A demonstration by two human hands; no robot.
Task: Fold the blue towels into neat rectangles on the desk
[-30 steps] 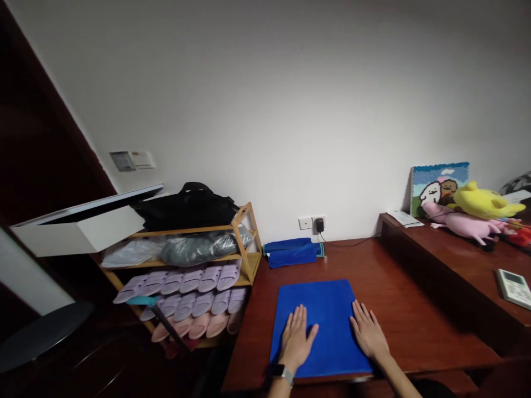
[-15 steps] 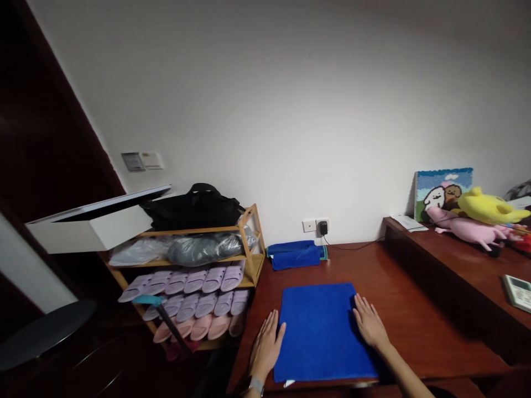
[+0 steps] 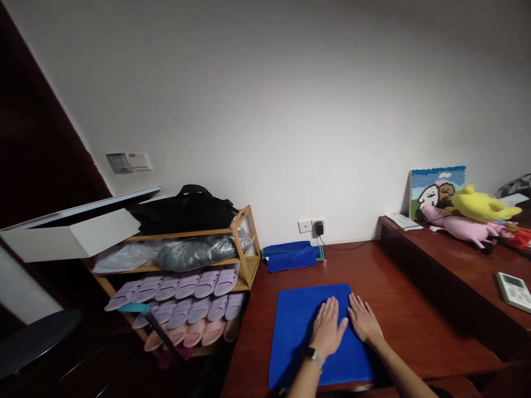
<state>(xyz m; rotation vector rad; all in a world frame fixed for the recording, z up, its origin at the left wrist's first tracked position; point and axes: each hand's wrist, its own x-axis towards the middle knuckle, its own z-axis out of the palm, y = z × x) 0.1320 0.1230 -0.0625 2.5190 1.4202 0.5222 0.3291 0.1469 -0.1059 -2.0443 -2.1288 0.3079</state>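
Lying flat on the smooth, reddish-brown table (image 3: 418,326), the matte blue cloth (image 3: 292,331) formed a squarish sheet. The left hand (image 3: 328,329), fingers extended and grasping nothing, was palm-down over its right half. The right hand (image 3: 365,321), equally flat and holding nothing, was at its right edge. Folded blue fabric (image 3: 292,257) sat beyond.

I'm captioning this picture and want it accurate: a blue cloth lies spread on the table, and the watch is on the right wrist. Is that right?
Not quite: the watch is on the wrist of the left hand, as the head view shows. The blue cloth does lie spread on the table.
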